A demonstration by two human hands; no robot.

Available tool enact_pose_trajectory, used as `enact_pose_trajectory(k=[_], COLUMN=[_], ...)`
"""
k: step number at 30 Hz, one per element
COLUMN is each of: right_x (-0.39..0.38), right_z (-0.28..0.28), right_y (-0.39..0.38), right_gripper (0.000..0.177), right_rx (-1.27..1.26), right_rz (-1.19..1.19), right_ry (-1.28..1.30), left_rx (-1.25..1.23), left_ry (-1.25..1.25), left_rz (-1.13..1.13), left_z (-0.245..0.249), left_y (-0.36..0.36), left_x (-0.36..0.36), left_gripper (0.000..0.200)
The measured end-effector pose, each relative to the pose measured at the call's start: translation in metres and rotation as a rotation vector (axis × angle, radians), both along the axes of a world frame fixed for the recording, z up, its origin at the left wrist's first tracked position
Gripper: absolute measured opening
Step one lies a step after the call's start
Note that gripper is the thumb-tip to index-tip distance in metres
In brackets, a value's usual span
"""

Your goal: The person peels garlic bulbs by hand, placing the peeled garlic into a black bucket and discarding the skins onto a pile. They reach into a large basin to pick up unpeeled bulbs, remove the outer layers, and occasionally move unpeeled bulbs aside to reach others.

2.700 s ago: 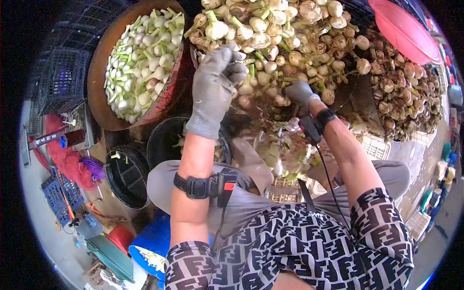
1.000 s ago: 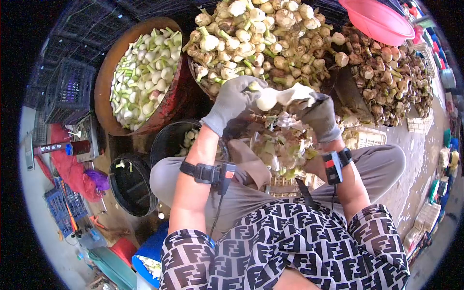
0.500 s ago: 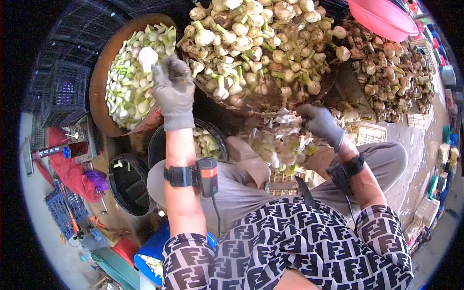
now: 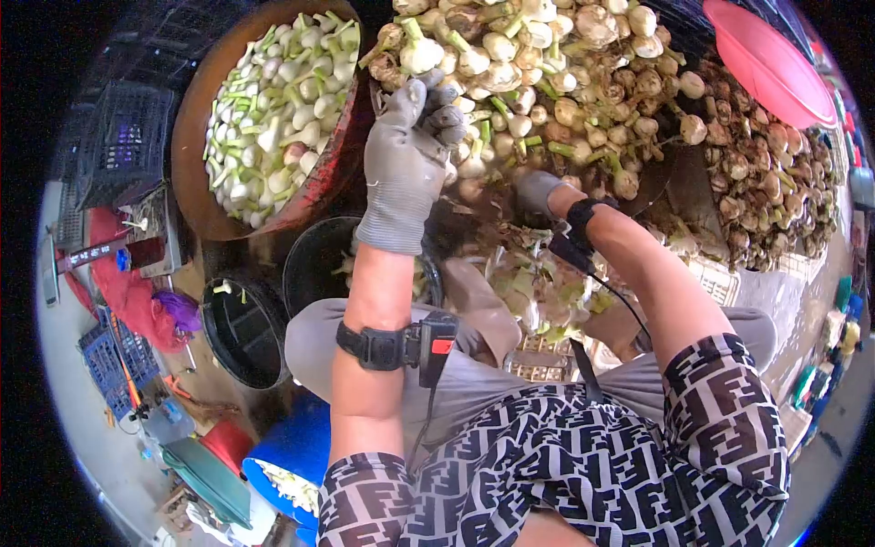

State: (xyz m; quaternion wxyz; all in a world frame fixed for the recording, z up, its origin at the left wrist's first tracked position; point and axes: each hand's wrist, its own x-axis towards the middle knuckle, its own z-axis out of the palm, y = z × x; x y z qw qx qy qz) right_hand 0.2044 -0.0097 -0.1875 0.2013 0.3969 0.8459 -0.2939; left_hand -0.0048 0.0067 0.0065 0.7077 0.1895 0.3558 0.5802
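Note:
My left hand (image 4: 406, 150), in a grey glove, is at the left edge of a big heap of garlic bulbs (image 4: 583, 82). Its fingers are curled, close to a white garlic bulb (image 4: 421, 56) with a cut green stem; what they hold, if anything, is hidden. My right hand (image 4: 538, 191), also gloved, is low at the heap's front edge, its fingers blurred and out of sight. Loose garlic skins and leaves (image 4: 538, 283) lie below it, between my legs. To the left, a rusty round-edged tub (image 4: 196, 118) holds cleaned white bulbs with short green stems.
Darker, untrimmed garlic (image 4: 775, 173) is heaped at right beneath a pink basin (image 4: 770, 59). Two black buckets (image 4: 296, 273) (image 4: 211, 333) stand left of my knees. A blue barrel (image 4: 301, 438) with pale scraps is at lower left. Stacked dark crates (image 4: 123, 146) stand far left.
My left hand has moved right, from over the tub to the heap; the pale bulb near its fingers is gone from there. My right hand has moved up and left. The view has shifted.

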Motion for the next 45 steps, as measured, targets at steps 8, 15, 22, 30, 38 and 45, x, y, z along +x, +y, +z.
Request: enact_pose_trajectory(k=[8, 15, 22, 30, 38, 45], right_x=[0.051, 0.017, -0.023, 0.035, 0.047, 0.019], right_z=[0.041, 0.057, 0.017, 0.033, 0.18, 0.183], right_y=[-0.005, -0.019, 0.004, 0.002, -0.054, -0.096], right_gripper=[0.017, 0.019, 0.022, 0.028, 0.031, 0.022], right_rx=[0.12, 0.4, 0.231, -0.031, -0.247, -0.492], right_rz=[-0.591, -0.401, 0.127, -0.634, -1.055, -1.514], right_ry=[0.365, 0.353, -0.02, 0.407, 1.203, 1.452], left_rx=[-0.062, -0.026, 0.017, 0.156, 0.362, 0.784], left_ry=[0.462, 0.423, 0.471, 0.741, 0.904, 1.224], left_rz=[-0.297, -0.271, -0.269, -0.409, -0.694, -0.42], left_z=[0.008, 0.004, 0.009, -0.001, -0.025, -0.021], left_y=[-0.017, -0.03, -0.027, -0.019, -0.048, -0.071], left_x=[0.016, 0.023, 0.025, 0.019, 0.038, 0.064], left_gripper=[0.029, 0.028, 0.025, 0.033, 0.065, 0.064])
